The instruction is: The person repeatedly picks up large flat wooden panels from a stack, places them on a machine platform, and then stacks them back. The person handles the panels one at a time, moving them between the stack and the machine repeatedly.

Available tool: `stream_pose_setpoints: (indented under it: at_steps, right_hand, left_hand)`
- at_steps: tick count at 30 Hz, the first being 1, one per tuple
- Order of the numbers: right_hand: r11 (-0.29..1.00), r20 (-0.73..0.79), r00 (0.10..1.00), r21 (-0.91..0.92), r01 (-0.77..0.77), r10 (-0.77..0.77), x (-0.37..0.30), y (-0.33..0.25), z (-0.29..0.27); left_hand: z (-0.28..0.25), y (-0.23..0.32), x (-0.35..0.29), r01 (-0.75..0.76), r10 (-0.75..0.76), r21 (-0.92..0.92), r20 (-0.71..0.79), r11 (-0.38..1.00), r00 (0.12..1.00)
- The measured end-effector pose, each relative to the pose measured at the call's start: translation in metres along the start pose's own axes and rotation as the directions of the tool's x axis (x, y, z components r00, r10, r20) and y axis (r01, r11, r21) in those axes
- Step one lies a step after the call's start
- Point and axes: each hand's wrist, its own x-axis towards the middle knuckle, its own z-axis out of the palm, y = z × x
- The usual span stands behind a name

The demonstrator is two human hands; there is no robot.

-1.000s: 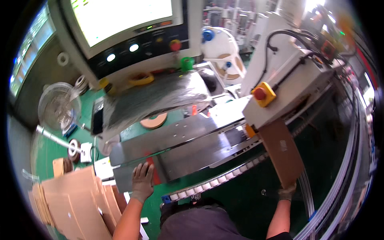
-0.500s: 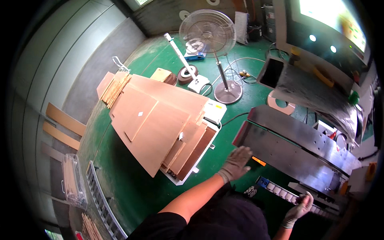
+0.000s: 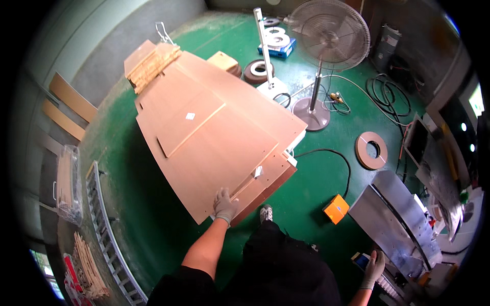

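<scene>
My left hand (image 3: 224, 206), in a grey work glove, lies at the near end of a stack of brown boards. Its fingers are stretched over the edge of the large top board (image 3: 214, 168), touching or just above it. A small white label (image 3: 258, 172) is on the boards to the right of that hand. My right hand (image 3: 375, 266), gloved too, is low on the right beside a metal machine bed (image 3: 377, 211). Its fingers point upward, slightly bent, with nothing visible in them. Whether it touches the machine is unclear.
An orange foot-pedal box (image 3: 336, 209) with a black cable sits on the green floor. Beyond it are a roll of brown edging (image 3: 371, 150) and a standing fan (image 3: 329, 38). A ladder (image 3: 109, 229) lies left; a wood bundle (image 3: 153, 66) rests on the stack's far end.
My view has swung toward the boards, bringing the orange pedal box into fuller sight. My left hand has moved left from beside the machine to the stack's near edge; my right stays near the machine.
</scene>
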Motion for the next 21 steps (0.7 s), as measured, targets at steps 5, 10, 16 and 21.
stream_pose_setpoints:
  at_steps: [5, 10, 16, 21]
  right_hand:
    - [0.98, 0.013, 1.0, -0.197, 0.006, -0.003, 0.01, -0.051, 0.044]
    - [0.956, 0.085, 0.995, -0.291, -0.032, 0.06, 0.011, -0.068, 0.055]
    - [0.977, 0.115, 0.989, -0.202, -0.064, 0.089, 0.01, -0.064, 0.062]
    - [0.946, 0.152, 0.982, -0.319, -0.058, 0.111, 0.006, -0.066, 0.084]
  left_hand:
    - [0.013, 0.036, 0.057, -0.404, 0.405, -0.031, 0.044, 0.914, 0.913]
    - [0.027, 0.078, 0.1, -0.614, 0.618, 0.081, -0.026, 0.785, 0.786]
    - [0.039, 0.062, 0.134, -0.729, 0.729, 0.043, -0.093, 0.683, 0.678]
    - [0.051, 0.056, 0.141, -0.737, 0.739, 0.053, -0.074, 0.674, 0.67]
